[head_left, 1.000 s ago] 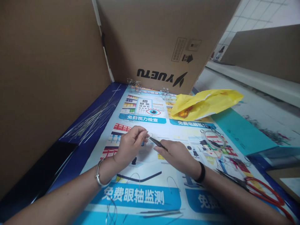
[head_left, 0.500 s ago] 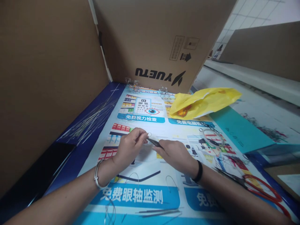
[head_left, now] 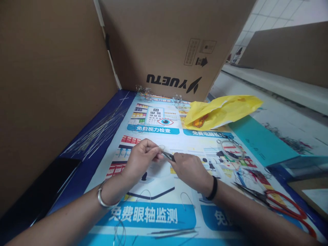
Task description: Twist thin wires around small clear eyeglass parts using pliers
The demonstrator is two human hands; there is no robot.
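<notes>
center of the frame: the left hand (head_left: 143, 158) pinches a thin wire (head_left: 162, 147); the right hand (head_left: 191, 169) has its grip wrapped around dark pliers (head_left: 168, 156); scissors (head_left: 263, 197) lie lower right.

We see a silver-coloured bangle (head_left: 99, 196) on the left wrist (head_left: 114, 189), a rounded ring with a smooth, shiny surface that catches the light. On the right wrist (head_left: 205, 181) we find a plain black band (head_left: 213, 188), slim and matte, circling it closely. Both forearms (head_left: 64, 215) are bare as far as we can see, as are the left hand (head_left: 143, 157) and right hand (head_left: 190, 168).
</notes>
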